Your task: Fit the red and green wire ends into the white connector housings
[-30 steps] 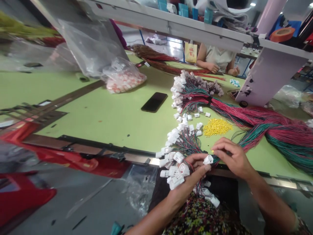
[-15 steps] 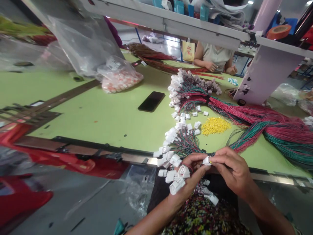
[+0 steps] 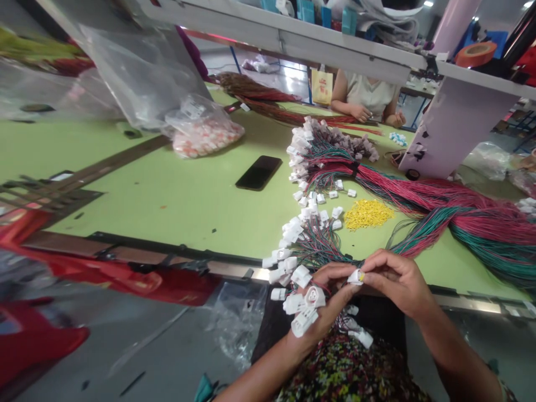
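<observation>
Between thumb and fingers, my left hand (image 3: pixel 330 296) pinches a white wire connector (image 3: pixel 355 277) at the table's front edge. My right hand (image 3: pixel 396 282) is closed at the connector's right end, its thumb and forefinger on a small yellow piece (image 3: pixel 361 276) at the opening. Several other white connectors (image 3: pixel 305 308) on thin wires hang over my left hand and wrist. More lie just beyond on a bunch of wires (image 3: pixel 322 240). A pile of small yellow pieces (image 3: pixel 368 214) lies on the green table past my hands.
A thick bundle of red and green wires (image 3: pixel 439 201) runs off to the right. A black phone (image 3: pixel 258 172) and a plastic bag of orange-and-white parts (image 3: pixel 205 131) lie on the table (image 3: pixel 188 206). Across it sits another person (image 3: pixel 368 97). A white shelf (image 3: pixel 293 39) spans overhead.
My right fingers have shifted slightly on the connector, and more of the yellow piece shows at its end. My left hand keeps its hold.
</observation>
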### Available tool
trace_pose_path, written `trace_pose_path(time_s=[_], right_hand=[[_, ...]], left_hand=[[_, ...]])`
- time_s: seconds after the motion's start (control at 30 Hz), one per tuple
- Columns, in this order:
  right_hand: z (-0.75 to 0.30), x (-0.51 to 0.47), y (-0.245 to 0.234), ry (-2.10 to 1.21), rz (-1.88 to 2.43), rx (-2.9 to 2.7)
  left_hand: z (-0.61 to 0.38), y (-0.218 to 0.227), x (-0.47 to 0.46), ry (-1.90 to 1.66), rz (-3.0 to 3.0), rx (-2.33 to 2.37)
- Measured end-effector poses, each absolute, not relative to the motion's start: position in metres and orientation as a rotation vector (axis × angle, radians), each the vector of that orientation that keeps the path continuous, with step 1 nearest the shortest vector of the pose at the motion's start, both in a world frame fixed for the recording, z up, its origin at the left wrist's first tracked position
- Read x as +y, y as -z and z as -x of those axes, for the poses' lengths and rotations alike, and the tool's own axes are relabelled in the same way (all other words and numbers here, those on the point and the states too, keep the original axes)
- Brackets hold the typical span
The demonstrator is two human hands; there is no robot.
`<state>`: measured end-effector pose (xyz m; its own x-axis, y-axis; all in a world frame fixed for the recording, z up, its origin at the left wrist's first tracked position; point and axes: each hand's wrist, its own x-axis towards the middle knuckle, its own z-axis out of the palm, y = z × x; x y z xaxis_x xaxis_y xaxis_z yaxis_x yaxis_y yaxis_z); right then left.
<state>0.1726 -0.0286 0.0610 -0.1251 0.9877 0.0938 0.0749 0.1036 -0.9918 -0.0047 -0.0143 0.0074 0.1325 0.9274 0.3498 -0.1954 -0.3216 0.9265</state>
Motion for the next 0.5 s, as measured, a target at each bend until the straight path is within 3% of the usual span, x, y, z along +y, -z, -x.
trace_pose_path(time_s=[0.33,0.5], right_hand=[[-0.1738,-0.0262,-0.055,-1.371,1.158,-1.223],[-0.1767,-0.0325,-0.0619,-1.212,1.153,-1.476]], left_hand=[[0.007,-0.0128,-0.0136,-1.377,-1.575,0.836],[0.004,-0.0101,-0.0143,-1.325,-1.576,0.813]])
